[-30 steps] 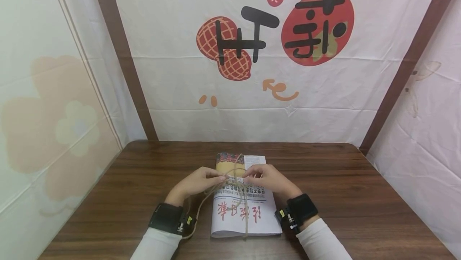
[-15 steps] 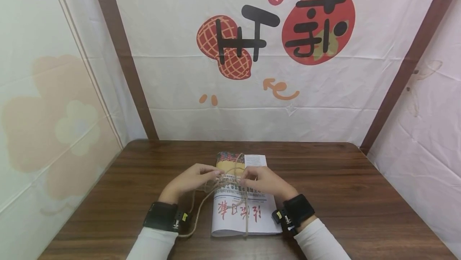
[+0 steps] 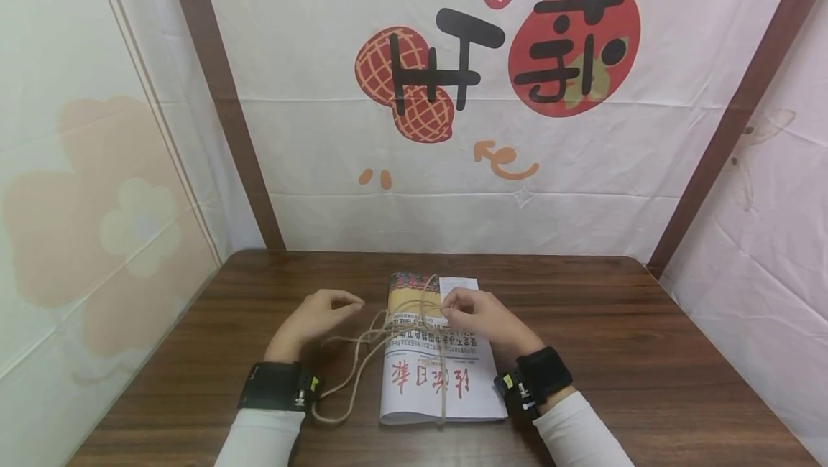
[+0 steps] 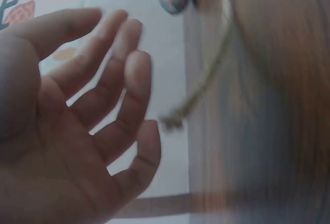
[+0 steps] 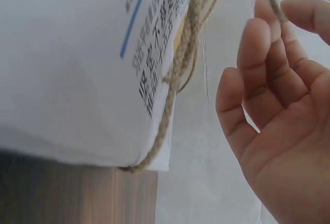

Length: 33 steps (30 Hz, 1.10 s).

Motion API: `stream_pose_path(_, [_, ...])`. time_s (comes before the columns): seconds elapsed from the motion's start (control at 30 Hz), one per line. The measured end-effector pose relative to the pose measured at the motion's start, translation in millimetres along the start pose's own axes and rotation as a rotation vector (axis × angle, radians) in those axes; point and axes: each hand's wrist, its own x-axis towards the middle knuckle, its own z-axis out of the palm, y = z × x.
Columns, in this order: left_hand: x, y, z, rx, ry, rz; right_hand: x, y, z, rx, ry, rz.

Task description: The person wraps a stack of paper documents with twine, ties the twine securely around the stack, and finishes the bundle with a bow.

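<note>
A folded newspaper bundle (image 3: 414,402) lies on the table, with jute twine (image 5: 164,123) running lengthwise over it and crossing near its upper half. My right hand (image 3: 488,320) is over the bundle's upper right. In the right wrist view its thumb and fingertips pinch a strand of the twine. My left hand (image 3: 307,323) is off the bundle's left side, its fingers relaxed and apart with nothing between them. In the left wrist view a loose twine end (image 4: 172,121) with a frayed tip hangs just beyond those fingers. Twine loops trail left from the bundle.
The brown wooden table (image 3: 647,381) extends around the bundle on both sides. A white printed cloth (image 3: 310,129) hangs behind the table's far edge, and pale cloth walls stand at left and right.
My left hand has let go of the twine and drawn away to the left. The twine loops now lie spread left of the bundle. My right hand stays near the crossing.
</note>
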Motion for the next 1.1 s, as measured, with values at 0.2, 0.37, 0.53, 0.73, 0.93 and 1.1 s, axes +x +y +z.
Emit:
stream_pose_path(0.2, [-11.0,-8.9,-4.0,0.079,-0.198,-0.109,-4.1,0,-10,0.028,0.049,0.041])
stream_pose_path(0.37, [-16.0,-17.9,-2.7,0.118,-0.235,-0.142,-7.6,4,-19,0.052,0.083,0.099])
stream_pose_path(0.53, [-18.1,-25.3,-5.2,0.098,-0.23,-0.132,-11.5,10,-29,0.052,0.097,0.093])
stream_pose_path(0.73, [-21.7,-37.3,-25.3,-0.063,-0.091,-0.052,-21.2,23,-48,0.068,0.162,0.142])
stream_pose_path(0.93, [-39.6,-52.5,-56.8,-0.115,0.151,-0.114,-43.6,45,-77,0.074,0.274,0.163])
stream_pose_path(1.1, [-60.5,-67.8,-79.9,-0.08,0.262,-0.215,-69.6,63,-104,0.142,0.377,0.243])
